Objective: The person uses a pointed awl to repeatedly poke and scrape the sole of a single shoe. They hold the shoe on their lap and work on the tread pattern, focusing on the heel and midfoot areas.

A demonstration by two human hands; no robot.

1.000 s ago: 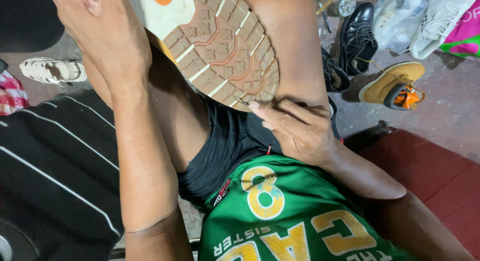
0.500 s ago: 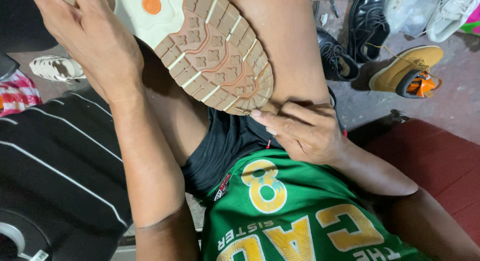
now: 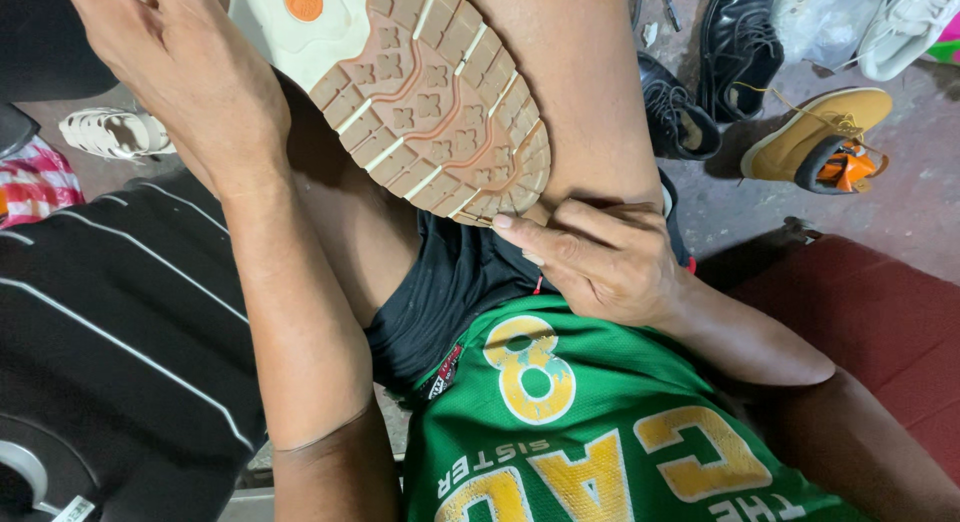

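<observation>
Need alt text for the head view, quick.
A shoe lies sole-up across the person's lap, the left hand gripping its heel end and the right hand touching its toe edge. Black and tan shoes sit on the floor beyond.

Single head view — looks steeply down, close on lap and shoe sole (image 3: 430, 112); floor beyond, at top.

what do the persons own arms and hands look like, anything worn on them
Both arms are bare: no sleeves, gloves, watch or rings show on the left hand or the right hand. A faint crease line runs across the left forearm near the elbow. The fingernails are short. The person wears a green jersey with yellow print and dark shorts.
</observation>
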